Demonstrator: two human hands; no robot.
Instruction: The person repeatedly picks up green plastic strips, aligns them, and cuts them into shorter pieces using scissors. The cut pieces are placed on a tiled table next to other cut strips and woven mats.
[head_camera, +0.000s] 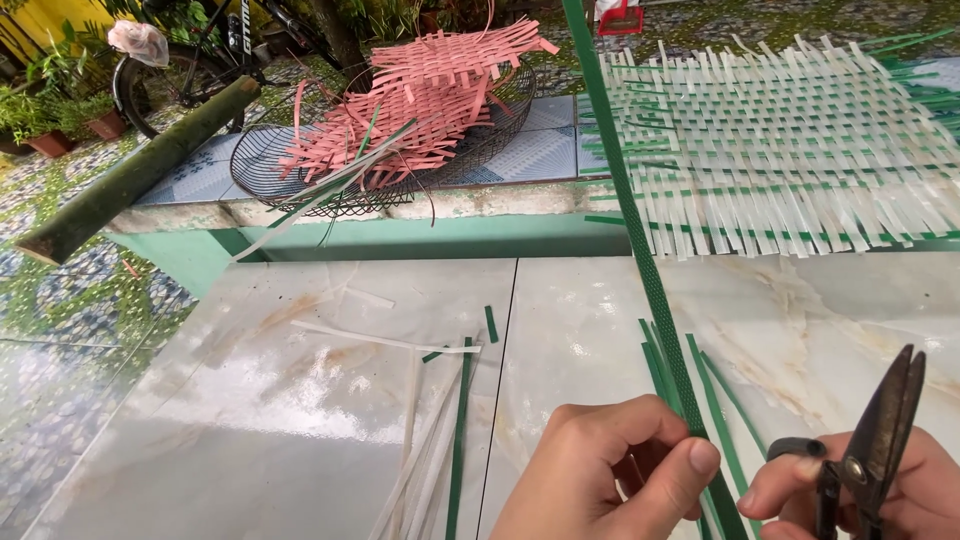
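A long green strap (640, 250), flat, narrow and ribbed, runs taut from the top edge down across the marble worktop (300, 400). The left hand (610, 470) pinches its lower end between thumb and fingers. The right hand (860, 490) grips dark shears (880, 430), blades shut, pointing up.

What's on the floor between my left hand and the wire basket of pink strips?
In the head view, loose white and green strips lie on the tiled floor between the left hand and the wire basket.
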